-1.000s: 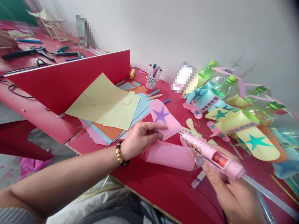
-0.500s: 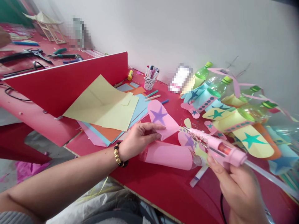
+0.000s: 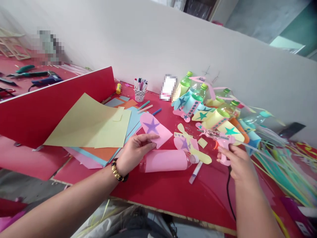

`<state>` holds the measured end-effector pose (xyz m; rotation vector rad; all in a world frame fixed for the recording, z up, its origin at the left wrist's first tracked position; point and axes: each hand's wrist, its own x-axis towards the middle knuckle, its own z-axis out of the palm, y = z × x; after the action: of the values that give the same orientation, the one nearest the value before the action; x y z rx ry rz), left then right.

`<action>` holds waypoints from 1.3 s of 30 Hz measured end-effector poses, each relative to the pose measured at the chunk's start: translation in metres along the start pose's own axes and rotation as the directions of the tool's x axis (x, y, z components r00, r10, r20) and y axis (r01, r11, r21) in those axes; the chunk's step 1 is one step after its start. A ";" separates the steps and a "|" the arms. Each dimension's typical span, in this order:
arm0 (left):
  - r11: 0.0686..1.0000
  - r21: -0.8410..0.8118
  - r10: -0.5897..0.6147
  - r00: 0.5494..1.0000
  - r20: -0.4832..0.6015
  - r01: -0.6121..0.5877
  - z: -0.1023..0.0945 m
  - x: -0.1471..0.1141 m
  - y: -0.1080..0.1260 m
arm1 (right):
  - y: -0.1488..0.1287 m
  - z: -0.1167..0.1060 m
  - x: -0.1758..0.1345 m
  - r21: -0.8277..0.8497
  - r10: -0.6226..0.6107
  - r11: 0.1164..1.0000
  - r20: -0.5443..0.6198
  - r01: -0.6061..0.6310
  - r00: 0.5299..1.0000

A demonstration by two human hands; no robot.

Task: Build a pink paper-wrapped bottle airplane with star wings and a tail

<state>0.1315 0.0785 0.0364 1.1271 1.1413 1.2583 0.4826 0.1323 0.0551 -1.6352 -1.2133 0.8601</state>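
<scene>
Between thumb and fingers, my left hand (image 3: pixel 137 148) pinches a pink paper wing (image 3: pixel 160 129) marked with a purple star. Just below it lies a plastic bottle (image 3: pixel 165 161) wrapped in pink paper, on its side with the cap to the right. My right hand (image 3: pixel 237 162) grips a pink glue gun (image 3: pixel 226 142) by its handle; a long glue stick (image 3: pixel 257 152) sticks out of its back. The gun's nozzle points left, apart from the wing. Near the bottle cap are another pink star piece (image 3: pixel 184 144), yellow paper cutouts (image 3: pixel 201 156) and a white marker (image 3: pixel 195 172).
Coloured paper sheets (image 3: pixel 89 129) are stacked at left before a red upright board (image 3: pixel 74 99). A pen cup (image 3: pixel 140 95) and a blurred phone (image 3: pixel 168 87) stand by the wall. Decorated bottle planes (image 3: pixel 198 102) crowd the back right, beside many thin coloured strips (image 3: pixel 279 175).
The glue gun in my right hand has moved away from the paper wing, out to the right. My left hand still holds the wing above the bottle. The view has swung to the right.
</scene>
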 end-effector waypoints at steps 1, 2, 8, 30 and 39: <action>1.000 0.007 0.002 1.000 0.003 -0.002 0.000 0.000 0.000 | 0.007 -0.003 0.002 -0.077 0.008 0.997 -0.039 -0.011 0.999; 1.000 0.014 0.004 1.000 0.003 -0.004 0.000 0.000 0.000 | 0.013 -0.006 0.004 -0.143 0.007 0.990 -0.070 -0.017 0.998; 1.000 0.012 0.009 1.000 0.016 -0.009 -0.002 0.000 -0.001 | 0.033 -0.012 0.018 -0.378 -0.030 0.926 -0.122 -0.018 0.992; 0.952 0.283 0.062 0.977 0.203 -0.119 0.006 0.020 0.014 | -0.037 0.068 -0.007 -0.210 -0.295 0.850 0.570 0.483 0.767; 0.844 0.432 0.146 0.913 0.382 -0.316 0.016 0.059 0.017 | -0.012 0.060 -0.005 -0.066 -0.248 0.919 0.671 0.389 0.699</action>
<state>0.1455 0.1377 0.0542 1.8365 1.1067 0.9177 0.4232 0.1436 0.0449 -1.2226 -2.0731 1.1526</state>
